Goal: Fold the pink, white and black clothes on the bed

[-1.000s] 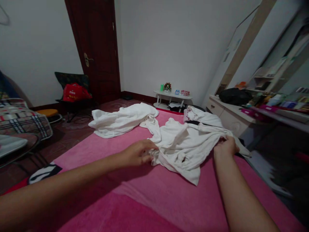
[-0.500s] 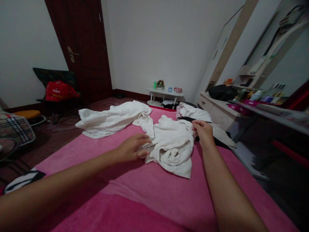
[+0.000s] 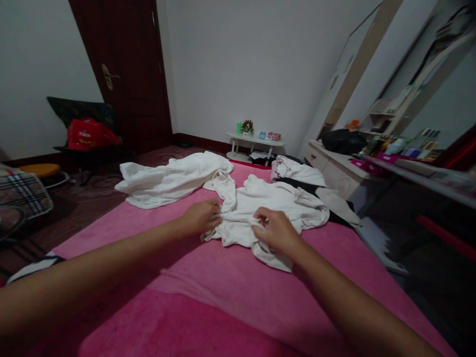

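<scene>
A crumpled white garment (image 3: 277, 208) lies in the middle of the pink bed cover (image 3: 230, 292). My left hand (image 3: 201, 216) is closed on the garment's left edge, fingers pinching the cloth. My right hand (image 3: 274, 232) is closed on the near edge of the same garment, just right of the left hand. A second white garment (image 3: 167, 178) lies spread at the far left of the bed, apart from both hands.
Another white piece with red marks (image 3: 297, 172) and a dark item (image 3: 336, 216) lie at the bed's far right. A cluttered dresser (image 3: 349, 163) stands to the right, a small white table (image 3: 255, 144) by the far wall, a dark door (image 3: 126, 74), a chair with a red bag (image 3: 87, 134) at left.
My right hand has come from the garment's far right side to its near edge, beside the left hand. The garment has been pulled flatter and wider. The left hand moved slightly forward.
</scene>
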A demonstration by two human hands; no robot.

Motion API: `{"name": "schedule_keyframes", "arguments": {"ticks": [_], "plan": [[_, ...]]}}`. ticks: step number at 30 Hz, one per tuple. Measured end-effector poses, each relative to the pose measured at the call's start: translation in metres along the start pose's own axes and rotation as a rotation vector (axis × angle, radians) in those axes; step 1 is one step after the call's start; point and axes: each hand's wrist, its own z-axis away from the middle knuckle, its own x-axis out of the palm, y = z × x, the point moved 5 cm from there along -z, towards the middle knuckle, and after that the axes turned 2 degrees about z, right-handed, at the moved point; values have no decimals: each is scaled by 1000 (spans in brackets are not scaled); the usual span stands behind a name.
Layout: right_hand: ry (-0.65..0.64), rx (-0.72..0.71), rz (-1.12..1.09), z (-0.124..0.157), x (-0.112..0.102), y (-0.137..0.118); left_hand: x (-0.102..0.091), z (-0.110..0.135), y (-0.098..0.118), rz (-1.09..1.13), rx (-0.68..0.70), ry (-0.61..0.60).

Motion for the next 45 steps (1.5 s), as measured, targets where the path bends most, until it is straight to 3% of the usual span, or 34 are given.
{"name": "schedule_keyframes", "arguments": {"ticks": [4, 6, 7, 8, 9, 11, 13, 16, 20, 22, 24, 26, 28, 32, 35, 40, 45], "plan": [[470, 259, -183, 14, -83, 52, -26, 7, -4, -42, -25, 88], [680, 354, -97, 31, -119, 85, -33, 10, -14, -31, -65, 117], [733, 386, -5, 40, -131, 101, -34, 11, -19, -15, -86, 121], [706, 427, 108, 47, -138, 118, -34, 13, -24, 8, -102, 123], [586, 472, 217, 51, -139, 136, -32, 15, -28, 36, -107, 123], [241, 522, 382, 57, -127, 164, -28, 19, -32, 94, -89, 132], [51, 485, 478, 61, -111, 172, -26, 24, -30, 133, -51, 136], [59, 318, 474, 61, -88, 146, -29, 33, -24, 122, -31, 128], [-202, 58, 233, 55, -36, 99, -32, 38, -26, 89, -125, 56], [-250, -1, 198, 52, -19, 86, -30, 38, -32, 134, -170, 19], [-214, -7, 223, 46, -14, 79, -28, 37, -40, 205, -185, 16], [-136, 12, 191, 40, -22, 71, -24, 37, -48, 279, -182, 37], [40, 78, 60, 38, -46, 63, -21, 37, -55, 345, -165, 62], [640, 332, -242, 52, -111, 68, -20, 40, -50, 380, 4, 73], [987, 379, -414, 67, -138, 87, -18, 42, -32, 351, 152, 22], [1244, 428, -661, 81, -143, 130, -6, 38, -2, 307, 235, -60], [1367, 489, -780, 90, -141, 143, 2, 19, 17, 220, 285, 84]]}}
